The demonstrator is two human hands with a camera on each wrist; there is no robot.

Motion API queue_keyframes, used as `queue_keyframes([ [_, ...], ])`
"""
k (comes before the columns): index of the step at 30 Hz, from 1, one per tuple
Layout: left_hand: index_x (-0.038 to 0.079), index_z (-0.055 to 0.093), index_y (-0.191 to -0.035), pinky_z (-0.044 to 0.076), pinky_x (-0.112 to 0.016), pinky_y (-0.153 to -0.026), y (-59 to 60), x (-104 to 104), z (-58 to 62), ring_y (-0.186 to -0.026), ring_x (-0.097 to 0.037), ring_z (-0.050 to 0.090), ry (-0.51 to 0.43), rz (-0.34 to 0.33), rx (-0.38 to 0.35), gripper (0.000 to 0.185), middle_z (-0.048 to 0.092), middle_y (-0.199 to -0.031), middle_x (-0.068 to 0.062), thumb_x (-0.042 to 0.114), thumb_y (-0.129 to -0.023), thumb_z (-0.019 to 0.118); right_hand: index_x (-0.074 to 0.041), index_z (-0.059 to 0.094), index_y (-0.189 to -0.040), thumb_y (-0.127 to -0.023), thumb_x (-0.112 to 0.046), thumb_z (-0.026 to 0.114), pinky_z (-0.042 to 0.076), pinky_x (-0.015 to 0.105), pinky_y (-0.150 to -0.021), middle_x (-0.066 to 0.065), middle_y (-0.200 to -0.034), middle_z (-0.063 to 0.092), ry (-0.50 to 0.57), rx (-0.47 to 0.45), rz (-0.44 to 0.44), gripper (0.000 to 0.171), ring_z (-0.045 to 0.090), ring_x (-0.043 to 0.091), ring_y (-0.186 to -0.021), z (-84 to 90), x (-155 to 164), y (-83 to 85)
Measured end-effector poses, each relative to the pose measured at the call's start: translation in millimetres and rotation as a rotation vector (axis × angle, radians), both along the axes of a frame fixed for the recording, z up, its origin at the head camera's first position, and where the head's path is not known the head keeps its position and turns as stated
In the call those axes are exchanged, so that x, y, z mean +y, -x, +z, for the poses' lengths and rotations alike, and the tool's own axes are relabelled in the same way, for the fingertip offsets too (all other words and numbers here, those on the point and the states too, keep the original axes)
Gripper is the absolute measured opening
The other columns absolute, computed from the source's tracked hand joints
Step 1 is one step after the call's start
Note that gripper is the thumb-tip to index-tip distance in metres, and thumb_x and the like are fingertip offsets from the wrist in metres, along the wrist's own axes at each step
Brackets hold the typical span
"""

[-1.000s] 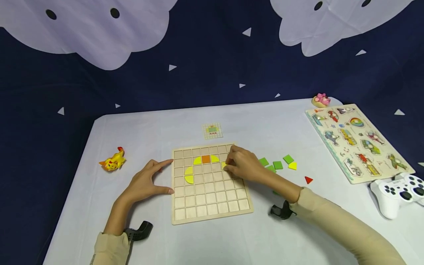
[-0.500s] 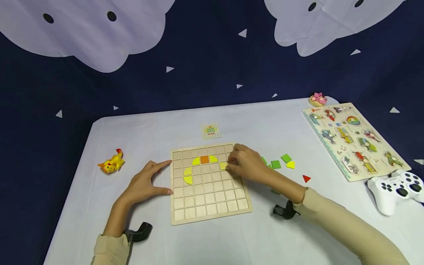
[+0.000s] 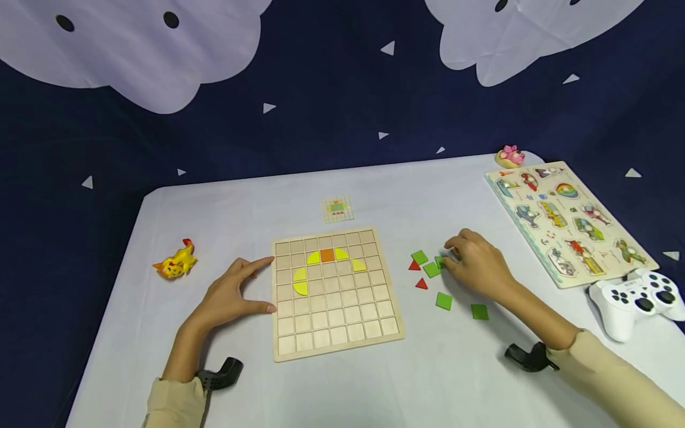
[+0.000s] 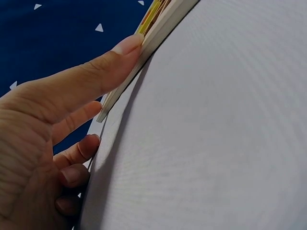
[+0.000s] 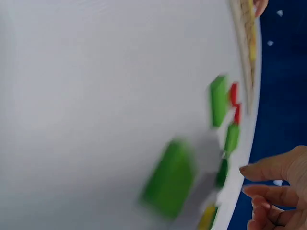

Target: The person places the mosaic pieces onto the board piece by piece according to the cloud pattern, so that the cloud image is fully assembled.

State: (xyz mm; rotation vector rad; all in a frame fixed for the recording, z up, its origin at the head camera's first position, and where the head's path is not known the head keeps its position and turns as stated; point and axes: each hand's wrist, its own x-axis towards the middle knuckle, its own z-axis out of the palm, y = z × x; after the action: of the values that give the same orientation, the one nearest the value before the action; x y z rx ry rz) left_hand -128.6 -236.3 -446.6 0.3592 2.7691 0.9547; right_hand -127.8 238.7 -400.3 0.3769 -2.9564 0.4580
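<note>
A wooden grid board (image 3: 339,315) lies on the table. Thumb and index finger of my left hand (image 3: 227,300) are spread along its left edge, touching it; the left wrist view shows the thumb (image 4: 128,45) against the board's side. Set in the grid are an orange square (image 3: 327,255) and several yellow quarter-circle pieces, one (image 3: 359,266) apart at the right. My right hand (image 3: 478,266) hovers over loose tiles right of the board, fingers loosely bent, nothing between them. Beneath and around it lie green square tiles (image 3: 443,301), red triangles (image 3: 421,284) and a yellow piece (image 5: 207,218).
A small pattern card (image 3: 337,209) lies behind the board. To the left is a yellow toy cat (image 3: 178,261). At the right are a picture peg puzzle (image 3: 543,229), a white game controller (image 3: 639,303) and a pink figurine (image 3: 511,156). A dark blue curtain (image 3: 321,142) hangs behind.
My right hand has let go of the yellow quarter-circle in the grid and moved right, over the loose tiles. The left hand stays at the board's edge.
</note>
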Motion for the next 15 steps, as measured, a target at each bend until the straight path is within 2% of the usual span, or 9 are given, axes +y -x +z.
queue_keyframes([
  [4,0.024,0.048,-0.148,0.036,-0.036,-0.075,0.8,0.5,0.3,-0.087,-0.020,0.044,0.002,-0.002,0.001,0.100,0.046,-0.100,-0.004,0.049,-0.061,0.092,0.005,0.069,-0.101,-0.081,-0.009,0.073,0.041,0.036,-0.055,0.012,-0.084,0.058,0.007,0.026,-0.072,0.025,0.052,0.023,-0.072,-1.1,22.4,-10.2],
  [7,0.024,0.048,-0.148,0.036,-0.037,-0.075,1.5,0.1,0.4,-0.088,-0.021,0.045,0.009,0.001,-0.003,0.100,0.046,-0.101,-0.004,0.050,-0.061,0.091,0.007,0.068,-0.104,-0.080,-0.008,0.072,0.040,0.036,-0.053,0.015,-0.085,0.057,0.008,0.006,-0.100,0.028,0.052,0.024,-0.070,-0.4,32.8,-15.3],
  [15,0.023,0.048,-0.148,0.036,-0.037,-0.077,0.4,-1.0,0.6,-0.089,-0.021,0.045,0.009,0.009,-0.007,0.101,0.045,-0.101,-0.004,0.050,-0.061,0.091,0.008,0.070,-0.107,-0.081,-0.010,0.070,0.046,0.042,-0.060,0.017,-0.092,0.057,-0.017,-0.111,-0.080,0.032,0.055,0.025,-0.075,-5.5,43.2,-17.8],
])
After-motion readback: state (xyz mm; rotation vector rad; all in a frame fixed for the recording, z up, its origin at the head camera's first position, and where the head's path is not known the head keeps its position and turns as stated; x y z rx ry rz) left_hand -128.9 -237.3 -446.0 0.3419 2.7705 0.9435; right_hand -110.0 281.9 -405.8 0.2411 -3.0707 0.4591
